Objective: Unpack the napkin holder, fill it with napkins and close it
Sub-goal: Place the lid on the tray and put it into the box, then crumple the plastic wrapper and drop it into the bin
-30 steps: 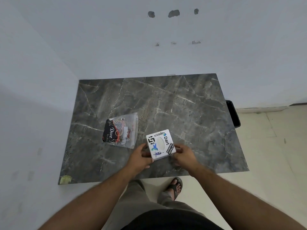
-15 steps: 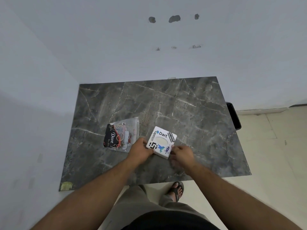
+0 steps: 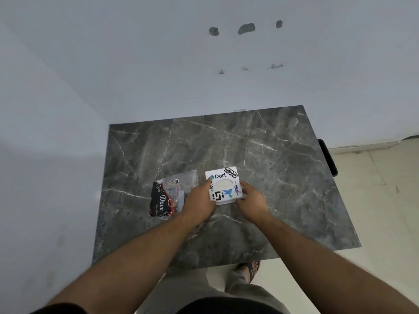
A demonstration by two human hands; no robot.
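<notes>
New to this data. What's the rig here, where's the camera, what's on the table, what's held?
There is no robot: a person works bare-handed, and one wide-angle camera on their head looks down at the hands. On the dark grey marble-patterned table lies a clear plastic packet with a black Dove label. The left hand and right hand grip opposite sides of a white square napkin holder covered in stickers, which has an oval opening on top. Whether it rests on the table is unclear.
</notes>
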